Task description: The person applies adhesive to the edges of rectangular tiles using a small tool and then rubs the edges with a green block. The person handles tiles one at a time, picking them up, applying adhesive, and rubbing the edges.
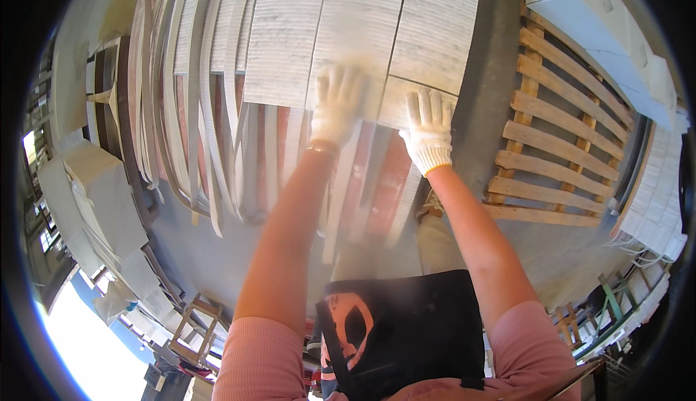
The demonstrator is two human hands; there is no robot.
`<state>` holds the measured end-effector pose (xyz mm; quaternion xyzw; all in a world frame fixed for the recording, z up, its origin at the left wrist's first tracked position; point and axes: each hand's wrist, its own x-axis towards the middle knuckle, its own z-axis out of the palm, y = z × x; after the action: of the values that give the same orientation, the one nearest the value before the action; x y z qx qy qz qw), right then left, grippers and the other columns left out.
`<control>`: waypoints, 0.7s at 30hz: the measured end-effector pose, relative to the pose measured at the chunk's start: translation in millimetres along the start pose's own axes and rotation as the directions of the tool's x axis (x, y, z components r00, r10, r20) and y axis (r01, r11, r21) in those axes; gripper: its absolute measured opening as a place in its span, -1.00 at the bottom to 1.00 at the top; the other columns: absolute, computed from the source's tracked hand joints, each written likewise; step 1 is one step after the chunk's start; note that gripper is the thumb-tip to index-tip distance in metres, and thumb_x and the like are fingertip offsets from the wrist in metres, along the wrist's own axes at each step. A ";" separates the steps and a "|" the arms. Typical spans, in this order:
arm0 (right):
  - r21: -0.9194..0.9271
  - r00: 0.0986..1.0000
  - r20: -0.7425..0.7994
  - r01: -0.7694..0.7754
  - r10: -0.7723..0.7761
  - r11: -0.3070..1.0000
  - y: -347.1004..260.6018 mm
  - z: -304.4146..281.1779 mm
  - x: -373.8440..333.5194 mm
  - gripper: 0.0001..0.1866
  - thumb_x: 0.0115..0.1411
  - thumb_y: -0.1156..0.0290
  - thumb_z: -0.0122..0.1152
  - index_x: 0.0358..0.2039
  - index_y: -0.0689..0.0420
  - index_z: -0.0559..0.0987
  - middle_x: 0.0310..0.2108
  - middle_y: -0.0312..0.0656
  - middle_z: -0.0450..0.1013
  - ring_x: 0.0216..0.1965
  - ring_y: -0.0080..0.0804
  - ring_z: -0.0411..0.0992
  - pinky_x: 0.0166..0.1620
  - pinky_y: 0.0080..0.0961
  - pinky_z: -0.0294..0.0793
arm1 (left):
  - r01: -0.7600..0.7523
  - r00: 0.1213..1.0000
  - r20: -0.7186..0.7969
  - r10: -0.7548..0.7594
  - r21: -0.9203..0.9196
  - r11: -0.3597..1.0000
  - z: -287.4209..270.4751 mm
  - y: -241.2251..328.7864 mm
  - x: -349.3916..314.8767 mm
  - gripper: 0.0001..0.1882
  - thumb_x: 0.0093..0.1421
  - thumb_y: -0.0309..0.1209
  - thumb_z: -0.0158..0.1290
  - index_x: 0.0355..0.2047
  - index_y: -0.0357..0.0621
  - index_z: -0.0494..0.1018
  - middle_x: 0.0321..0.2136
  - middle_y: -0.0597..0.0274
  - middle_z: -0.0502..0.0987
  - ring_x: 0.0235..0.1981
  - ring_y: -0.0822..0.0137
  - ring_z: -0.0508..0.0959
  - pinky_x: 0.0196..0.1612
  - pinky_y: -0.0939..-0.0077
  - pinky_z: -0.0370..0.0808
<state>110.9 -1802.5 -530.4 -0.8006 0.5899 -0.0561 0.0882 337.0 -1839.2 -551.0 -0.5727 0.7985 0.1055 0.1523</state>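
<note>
While both gloved hands lay open-fingered at centre frame, the left hand (336, 107) and right hand (429, 131) pressed a pale ribbed slab (417, 35), its long axis running toward the top edge, left of a wooden pallet (551, 140).

Both gloved hands, left hand (336, 107) and right hand (429, 131), rest on the slab stack (362, 31) at upper centre; a wooden pallet (558, 147) lies right, probably on the floor.
</note>
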 end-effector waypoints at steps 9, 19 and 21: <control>0.013 1.000 -0.003 0.014 -0.014 1.000 0.2 -2.2 -2.7 -0.24 0.00 0.30 0.43 0.28 0.08 0.48 0.19 -0.06 0.44 0.22 0.02 0.37 0.22 0.08 0.34 | -0.097 0.976 -0.200 0.083 -0.057 0.994 10.2 -4.7 -24.1 -0.24 0.23 -0.44 0.08 0.46 -0.05 0.18 0.45 -0.01 0.18 0.50 -0.09 0.11 0.51 -0.24 0.01; 0.012 1.000 0.008 0.024 -0.024 1.000 1.9 -10.8 8.4 -0.32 0.06 0.42 0.31 0.27 0.09 0.47 0.23 -0.03 0.39 0.24 0.04 0.36 0.20 0.05 0.39 | -0.168 0.966 -0.228 0.124 -0.185 0.968 13.2 -18.3 -11.8 -0.21 0.22 -0.44 0.08 0.48 -0.15 0.17 0.50 -0.08 0.11 0.53 -0.12 0.08 0.52 -0.16 0.03; -0.061 0.999 -0.035 0.037 -0.039 0.997 0.7 -10.4 7.7 -0.30 0.04 0.41 0.34 0.26 0.10 0.46 0.25 -0.03 0.37 0.26 0.06 0.34 0.21 0.05 0.38 | -0.169 0.959 -0.247 0.142 -0.094 0.981 15.6 -15.7 -14.0 -0.26 0.25 -0.45 0.04 0.46 -0.14 0.21 0.52 -0.08 0.09 0.54 -0.15 0.06 0.53 -0.18 0.00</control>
<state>110.5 -1810.9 -520.5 -0.8129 0.5776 -0.0543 0.0522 357.9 -1826.6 -560.3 -0.5243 0.8464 0.0929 0.0135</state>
